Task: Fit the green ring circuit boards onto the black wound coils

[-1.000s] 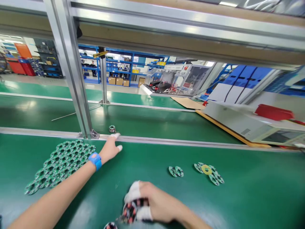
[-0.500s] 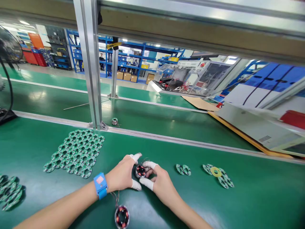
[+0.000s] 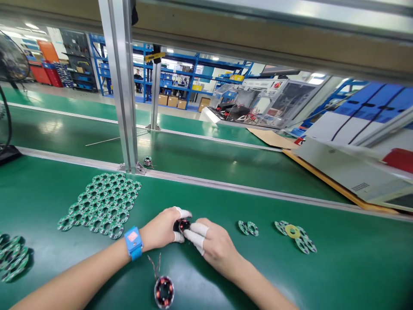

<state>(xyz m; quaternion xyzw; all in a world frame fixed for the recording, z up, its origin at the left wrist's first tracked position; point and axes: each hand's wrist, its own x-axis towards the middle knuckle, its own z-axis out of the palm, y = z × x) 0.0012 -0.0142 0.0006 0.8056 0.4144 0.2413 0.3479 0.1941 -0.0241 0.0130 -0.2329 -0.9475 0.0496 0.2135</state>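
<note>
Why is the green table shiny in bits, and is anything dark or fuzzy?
Head view: lights seem to bounce off the green table, with pale glare at back left; head view: a soft shadow lies by the right hand; head view: the far blue shelves look small and hazy; head view: the coil ring in the left hand is partly covered, details unclear.

Bright light glares off the green tabletop [image 3: 355,258].

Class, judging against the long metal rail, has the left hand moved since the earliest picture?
Yes. The left hand has come back from the metal rail, toward the wearer.
</note>
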